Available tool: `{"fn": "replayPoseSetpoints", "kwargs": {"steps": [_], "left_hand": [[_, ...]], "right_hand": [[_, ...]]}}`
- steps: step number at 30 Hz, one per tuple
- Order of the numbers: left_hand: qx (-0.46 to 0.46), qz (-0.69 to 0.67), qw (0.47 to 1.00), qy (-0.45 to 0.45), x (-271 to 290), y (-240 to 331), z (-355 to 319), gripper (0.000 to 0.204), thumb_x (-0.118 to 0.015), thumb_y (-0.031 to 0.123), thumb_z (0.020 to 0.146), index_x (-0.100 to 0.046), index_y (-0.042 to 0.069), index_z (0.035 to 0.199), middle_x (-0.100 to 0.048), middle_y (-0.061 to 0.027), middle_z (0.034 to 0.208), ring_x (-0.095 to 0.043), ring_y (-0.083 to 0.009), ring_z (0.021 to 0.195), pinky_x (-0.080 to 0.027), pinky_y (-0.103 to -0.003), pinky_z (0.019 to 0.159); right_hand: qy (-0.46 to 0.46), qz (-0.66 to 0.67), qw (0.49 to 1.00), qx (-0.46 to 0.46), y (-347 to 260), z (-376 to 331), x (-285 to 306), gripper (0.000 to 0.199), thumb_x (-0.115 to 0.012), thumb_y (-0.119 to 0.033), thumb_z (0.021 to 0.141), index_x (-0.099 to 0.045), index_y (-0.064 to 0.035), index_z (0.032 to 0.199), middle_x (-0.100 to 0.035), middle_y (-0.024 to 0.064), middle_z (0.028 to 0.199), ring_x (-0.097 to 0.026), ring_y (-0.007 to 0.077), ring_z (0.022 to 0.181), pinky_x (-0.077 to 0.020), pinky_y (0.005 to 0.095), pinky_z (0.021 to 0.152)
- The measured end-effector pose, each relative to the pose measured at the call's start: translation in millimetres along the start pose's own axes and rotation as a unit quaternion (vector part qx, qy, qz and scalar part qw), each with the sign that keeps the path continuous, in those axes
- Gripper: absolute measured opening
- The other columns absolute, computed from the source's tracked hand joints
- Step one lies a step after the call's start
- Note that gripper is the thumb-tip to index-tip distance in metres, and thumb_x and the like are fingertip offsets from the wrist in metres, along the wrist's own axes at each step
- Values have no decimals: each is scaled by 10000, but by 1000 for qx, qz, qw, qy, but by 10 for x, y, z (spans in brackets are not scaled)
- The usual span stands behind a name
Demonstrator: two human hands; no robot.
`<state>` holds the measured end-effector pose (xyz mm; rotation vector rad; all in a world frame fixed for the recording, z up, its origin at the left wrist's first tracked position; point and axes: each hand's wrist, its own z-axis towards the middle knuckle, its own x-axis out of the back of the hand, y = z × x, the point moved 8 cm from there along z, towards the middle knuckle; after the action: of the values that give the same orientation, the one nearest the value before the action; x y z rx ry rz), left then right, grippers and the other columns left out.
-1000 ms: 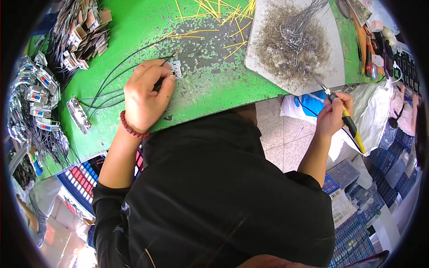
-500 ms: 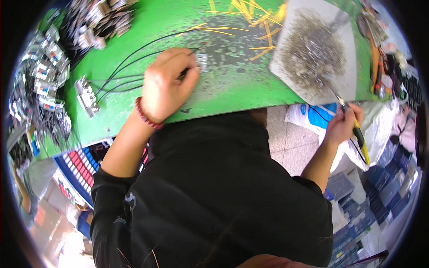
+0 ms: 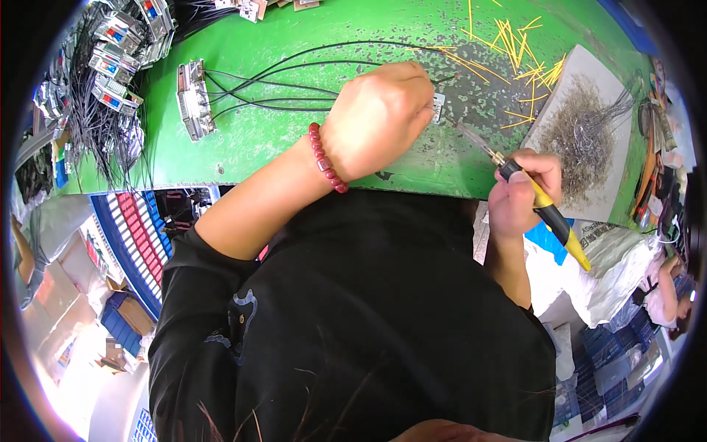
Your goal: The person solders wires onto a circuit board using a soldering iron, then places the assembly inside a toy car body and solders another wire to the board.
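My left hand [image 3: 383,118] is closed over several black wires [image 3: 294,102], and its fingertips press beside a small pale circuit board [image 3: 438,108] on the table. What exactly is pinched is partly hidden under the hand. The wires run left to a silver metal housing [image 3: 194,101]. My right hand [image 3: 523,191] grips a yellow and black soldering iron [image 3: 549,210]. Its tip points toward the small board and stays a little apart from it.
Thin yellow tubes [image 3: 515,48] lie scattered on the worn green table [image 3: 258,155]. A pale tray [image 3: 552,110] with a heap of thin wire clippings [image 3: 582,140] stands at the right. Many silver housings with wires [image 3: 114,66] crowd the far left. Tools [image 3: 652,177] line the right edge.
My right hand has brought the soldering iron from over the tray leftward, close to the small board. My left hand stays closed at the board. The whole view has shifted.
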<state>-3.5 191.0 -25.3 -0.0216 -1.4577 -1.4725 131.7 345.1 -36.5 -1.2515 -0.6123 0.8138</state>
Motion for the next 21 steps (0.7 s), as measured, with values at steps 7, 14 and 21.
{"fn": "replayPoseSetpoints", "kwargs": {"steps": [7, 14, 21], "left_hand": [[19, 19, 999, -24, -23, -35, 20, 50, -652, 2, 758, -605, 1, 775, -630, -121, 841, -624, -323, 769, -521, -379, 665], [19, 10, 999, -25, -22, -34, 24, 54, -656, 4, 757, -607, -2, 779, -632, -123, 847, -626, -325, 765, -522, -380, 664], [16, 13, 999, -26, -25, -39, 32, 55, -655, 1, 755, -605, -3, 778, -629, -126, 846, -624, -330, 766, -521, -381, 662]], "right_hand": [[-11, -16, 1000, -6, 75, 1, -12, 149, -590, -83, 804, -530, 23, 891, -546, 95, 710, -514, 129, 589, -433, 238, 575], [-21, -17, 1000, -7, 79, 20, -32, 152, -611, -82, 803, -535, 15, 892, -549, 74, 719, -509, 106, 594, -411, 226, 568], [18, 25, 1000, -2, 90, 17, -6, 185, -641, -121, 807, -542, 13, 888, -556, 66, 734, -508, 93, 589, -412, 222, 547]]}}
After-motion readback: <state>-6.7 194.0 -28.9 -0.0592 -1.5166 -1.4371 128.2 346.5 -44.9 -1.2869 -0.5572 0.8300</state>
